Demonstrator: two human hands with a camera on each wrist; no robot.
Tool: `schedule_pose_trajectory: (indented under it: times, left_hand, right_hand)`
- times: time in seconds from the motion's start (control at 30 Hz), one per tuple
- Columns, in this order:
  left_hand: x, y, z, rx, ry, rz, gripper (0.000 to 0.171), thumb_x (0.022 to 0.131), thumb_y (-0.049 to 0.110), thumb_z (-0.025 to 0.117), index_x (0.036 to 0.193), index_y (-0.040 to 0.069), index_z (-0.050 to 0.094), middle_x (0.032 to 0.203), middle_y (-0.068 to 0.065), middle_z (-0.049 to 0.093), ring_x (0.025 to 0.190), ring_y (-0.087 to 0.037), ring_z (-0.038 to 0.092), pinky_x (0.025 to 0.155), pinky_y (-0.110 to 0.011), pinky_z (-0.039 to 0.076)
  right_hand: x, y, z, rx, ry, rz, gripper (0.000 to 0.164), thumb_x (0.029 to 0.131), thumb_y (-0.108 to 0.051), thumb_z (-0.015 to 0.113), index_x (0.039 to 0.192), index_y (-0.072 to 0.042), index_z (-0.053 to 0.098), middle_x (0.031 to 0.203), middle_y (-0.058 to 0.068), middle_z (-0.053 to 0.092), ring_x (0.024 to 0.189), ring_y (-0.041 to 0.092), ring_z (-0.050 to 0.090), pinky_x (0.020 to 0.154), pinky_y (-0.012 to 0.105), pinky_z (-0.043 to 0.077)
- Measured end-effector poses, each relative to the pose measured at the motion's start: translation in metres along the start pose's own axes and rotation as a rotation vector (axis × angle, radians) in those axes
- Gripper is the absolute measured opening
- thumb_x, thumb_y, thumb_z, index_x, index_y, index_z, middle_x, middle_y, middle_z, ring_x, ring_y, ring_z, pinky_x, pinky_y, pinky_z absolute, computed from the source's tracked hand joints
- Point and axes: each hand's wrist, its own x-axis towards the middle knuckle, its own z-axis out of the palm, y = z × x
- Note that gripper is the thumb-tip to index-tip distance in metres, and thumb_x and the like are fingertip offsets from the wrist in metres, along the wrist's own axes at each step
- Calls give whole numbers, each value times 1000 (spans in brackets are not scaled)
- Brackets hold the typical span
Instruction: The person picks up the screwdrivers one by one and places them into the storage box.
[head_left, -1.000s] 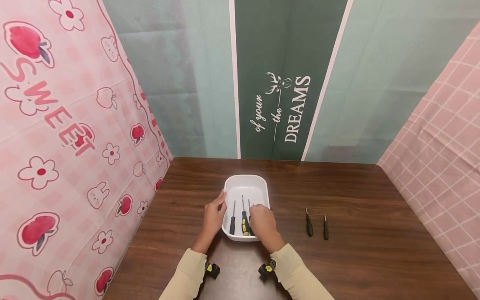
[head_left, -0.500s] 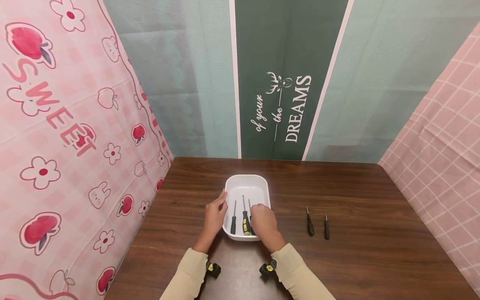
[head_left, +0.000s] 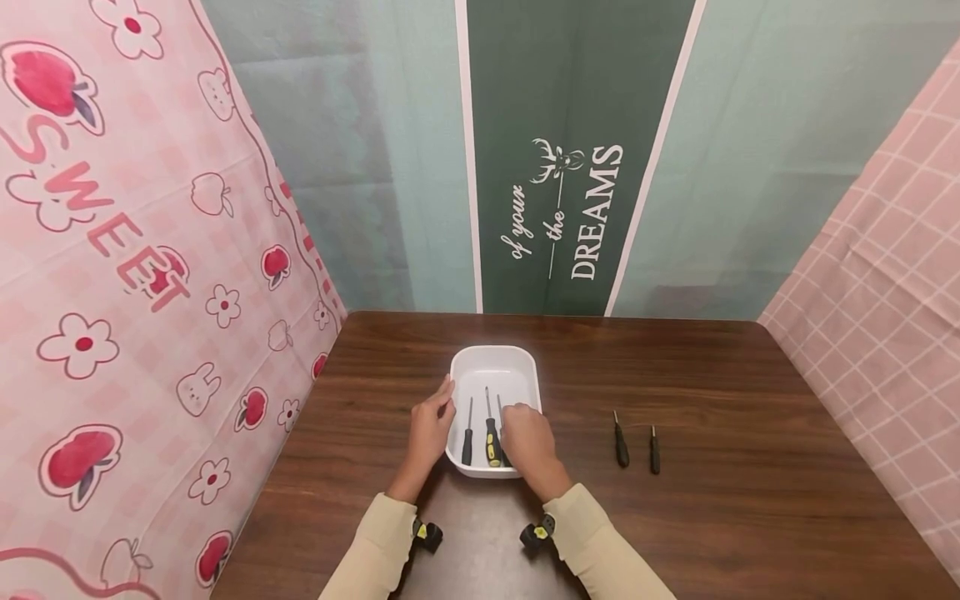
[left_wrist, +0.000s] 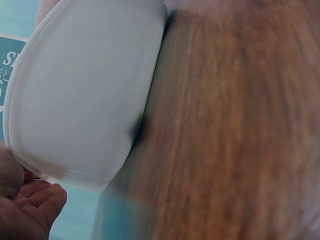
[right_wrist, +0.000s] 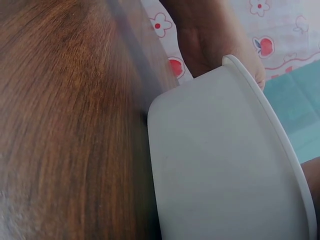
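Note:
A white rectangular tray [head_left: 495, 473] sits on the wooden table, its outer wall filling much of both wrist views. Inside, a slim black-handled screwdriver [head_left: 467, 447] lies at the left and a yellow-and-black screwdriver [head_left: 492, 442] in the middle. My left hand [head_left: 430, 427] rests against the tray's left side, fingers extended along the rim. My right hand [head_left: 528, 437] reaches over the right rim with curled fingers, gripping a screwdriver [head_left: 500, 406] whose thin shaft shows beside the knuckles. Most of that handle is hidden under the hand.
Two more dark-handled screwdrivers lie on the table right of the tray: one longer screwdriver [head_left: 621, 446] and one shorter screwdriver [head_left: 655, 454]. The brown table [head_left: 720, 383] ends at a green hanging cloth [head_left: 420, 208]. Pink patterned cloths flank both sides.

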Motion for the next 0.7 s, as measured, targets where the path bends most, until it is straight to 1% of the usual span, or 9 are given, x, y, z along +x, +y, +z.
schedule_pose_trajectory:
  times: [0.23, 0.4, 0.5, 0.6, 0.7]
  left_hand:
    - [0, 2, 0, -5, -7, -17, 34, 97, -3, 62, 131, -3, 64, 140, -14, 57, 129, -31, 55, 108, -46, 42]
    - [0, 2, 0, 0, -3, -14, 34, 97, -4, 62, 131, -3, 64, 139, -14, 57, 128, -31, 55, 107, -46, 43]
    - [0, 3, -1, -1, 1, -12, 34, 97, -3, 62, 130, -3, 64, 139, -13, 58, 128, -31, 55, 107, -46, 43]
    - [0, 3, -1, -1, 2, -7, 34, 97, -3, 61, 130, -3, 64, 139, -14, 58, 128, -32, 56, 107, -47, 43]
    - [0, 4, -1, -1, -1, -10, 34, 96, -4, 61, 130, -4, 64, 139, -14, 58, 128, -32, 56, 107, -47, 43]
  right_hand:
    - [0, 3, 2, 67, 35, 3, 15, 86, -9, 75, 74, -6, 67, 63, 4, 57, 55, 17, 48, 53, 36, 46]
    - [-1, 5, 4, 116, 58, 1, 19, 88, -12, 74, 72, -8, 65, 62, 1, 54, 55, 15, 46, 52, 32, 42]
    - [-1, 5, 4, 149, 79, -2, 17, 89, -13, 73, 74, -8, 67, 64, 1, 58, 55, 15, 47, 53, 31, 43]
    - [-1, 5, 3, 172, 103, -5, 12, 89, -13, 73, 79, -8, 72, 67, 1, 63, 57, 14, 51, 54, 32, 47]
    - [-1, 6, 2, 207, 119, -6, 8, 88, -14, 73, 82, -8, 74, 67, -1, 64, 57, 13, 51, 53, 31, 47]
